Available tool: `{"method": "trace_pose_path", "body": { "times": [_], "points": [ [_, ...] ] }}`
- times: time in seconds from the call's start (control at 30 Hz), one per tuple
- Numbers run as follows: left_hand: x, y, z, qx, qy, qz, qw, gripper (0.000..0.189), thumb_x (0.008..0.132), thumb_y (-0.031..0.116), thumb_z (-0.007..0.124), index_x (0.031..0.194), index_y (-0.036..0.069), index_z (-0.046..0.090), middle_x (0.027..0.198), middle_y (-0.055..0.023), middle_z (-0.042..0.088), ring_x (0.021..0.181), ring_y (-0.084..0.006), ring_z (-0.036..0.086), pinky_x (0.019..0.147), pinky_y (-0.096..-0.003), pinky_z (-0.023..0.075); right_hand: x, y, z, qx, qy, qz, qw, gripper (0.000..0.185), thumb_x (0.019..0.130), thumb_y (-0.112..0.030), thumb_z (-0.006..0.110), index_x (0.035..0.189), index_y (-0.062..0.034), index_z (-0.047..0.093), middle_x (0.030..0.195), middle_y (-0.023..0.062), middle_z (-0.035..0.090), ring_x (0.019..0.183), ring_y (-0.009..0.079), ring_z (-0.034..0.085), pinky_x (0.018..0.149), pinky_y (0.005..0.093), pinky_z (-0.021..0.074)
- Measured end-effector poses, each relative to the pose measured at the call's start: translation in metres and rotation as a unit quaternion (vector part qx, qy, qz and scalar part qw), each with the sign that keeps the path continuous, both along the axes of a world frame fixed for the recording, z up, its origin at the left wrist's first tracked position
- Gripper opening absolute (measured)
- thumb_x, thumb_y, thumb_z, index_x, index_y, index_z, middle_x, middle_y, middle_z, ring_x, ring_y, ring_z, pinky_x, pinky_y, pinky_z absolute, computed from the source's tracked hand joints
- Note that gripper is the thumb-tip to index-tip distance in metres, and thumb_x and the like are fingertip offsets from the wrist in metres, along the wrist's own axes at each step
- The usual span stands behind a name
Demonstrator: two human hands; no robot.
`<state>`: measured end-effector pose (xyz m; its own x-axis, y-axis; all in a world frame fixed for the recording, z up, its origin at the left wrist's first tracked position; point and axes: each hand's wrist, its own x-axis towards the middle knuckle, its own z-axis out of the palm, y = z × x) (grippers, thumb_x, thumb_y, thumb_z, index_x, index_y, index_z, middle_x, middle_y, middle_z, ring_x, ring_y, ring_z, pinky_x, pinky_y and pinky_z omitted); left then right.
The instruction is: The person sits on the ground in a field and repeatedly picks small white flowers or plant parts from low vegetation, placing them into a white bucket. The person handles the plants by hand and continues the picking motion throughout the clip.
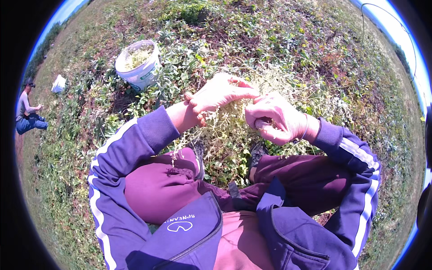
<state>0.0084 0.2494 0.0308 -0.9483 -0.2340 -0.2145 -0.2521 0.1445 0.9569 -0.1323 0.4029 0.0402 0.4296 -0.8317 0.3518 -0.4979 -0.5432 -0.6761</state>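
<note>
Both hands meet over a heap of pale, stringy plant stems (222,126) in front of my crouching legs. My left hand (224,92), with a beaded bracelet at its wrist, has its thumb and fingertips drawn together near my right hand; whether a small piece is between them cannot be made out. My right hand (275,118) is curled, its fingers bent in, with pale bits at the palm; what it grips is too blown out to tell. A white plastic bucket (143,76), partly filled with pale yellowish plant pieces (138,58), stands beyond my left hand.
Low leafy plants (101,118) cover the ground all around. At the far left a person (28,108) sits or crouches, with another white bucket (59,83) nearby. A thin curved stem or wire (362,37) rises at the upper right. My shoes (258,155) stand beside the pale stems.
</note>
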Motion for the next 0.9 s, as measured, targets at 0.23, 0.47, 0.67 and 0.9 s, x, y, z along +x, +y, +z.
{"method": "trace_pose_path", "body": {
  "times": [0.23, 0.47, 0.67, 0.9],
  "points": [
    [0.020, -0.043, -0.015, -0.177, 0.009, 0.152, 0.972, 0.020, 0.083, 0.019, 0.073, 0.093, 0.002, 0.074, 0.086, -0.0039, 0.072, 0.079, -0.0070, 0.063, 0.074, -0.0245, 0.0504, -0.004, 0.000, -0.012, -0.090, 0.149, 0.088, 0.981, 0.021, 0.061, -0.012, 0.058, 0.081, -0.0068, 0.056, 0.071, 0.0082, 0.054, 0.070, 0.0317, 0.058, 0.067, 0.0436, 0.0493],
    [0.050, -0.066, -0.013, -0.282, 0.003, 0.121, 0.952, 0.017, 0.083, 0.017, 0.073, 0.089, 0.001, 0.074, 0.080, -0.0041, 0.071, 0.075, -0.0061, 0.061, 0.069, -0.0236, 0.0487, -0.005, 0.006, -0.003, -0.080, 0.096, -0.116, 0.985, 0.072, 0.058, 0.012, 0.044, 0.125, -0.0107, 0.054, 0.123, 0.0136, 0.054, 0.115, 0.0349, 0.056, 0.094, 0.0431, 0.0504],
    [0.044, -0.058, -0.006, -0.185, 0.042, 0.031, 0.981, 0.020, 0.084, 0.021, 0.075, 0.088, 0.002, 0.073, 0.081, -0.0018, 0.070, 0.076, -0.0047, 0.060, 0.070, -0.0224, 0.0481, -0.016, -0.009, -0.014, -0.155, 0.114, -0.334, 0.923, 0.028, 0.082, -0.019, 0.071, 0.107, -0.0089, 0.063, 0.100, 0.0100, 0.064, 0.096, 0.0287, 0.062, 0.082, 0.0389, 0.0504],
    [0.027, -0.033, 0.004, -0.209, 0.075, -0.017, 0.975, 0.025, 0.081, 0.025, 0.076, 0.083, 0.001, 0.072, 0.076, -0.0048, 0.070, 0.071, -0.0093, 0.062, 0.069, -0.0265, 0.0496, -0.017, -0.013, -0.019, -0.098, 0.070, -0.342, 0.932, 0.017, 0.087, -0.023, 0.069, 0.095, -0.0087, 0.070, 0.088, 0.0079, 0.067, 0.078, 0.0211, 0.065, 0.074, 0.0352, 0.0515]
  ]
}}
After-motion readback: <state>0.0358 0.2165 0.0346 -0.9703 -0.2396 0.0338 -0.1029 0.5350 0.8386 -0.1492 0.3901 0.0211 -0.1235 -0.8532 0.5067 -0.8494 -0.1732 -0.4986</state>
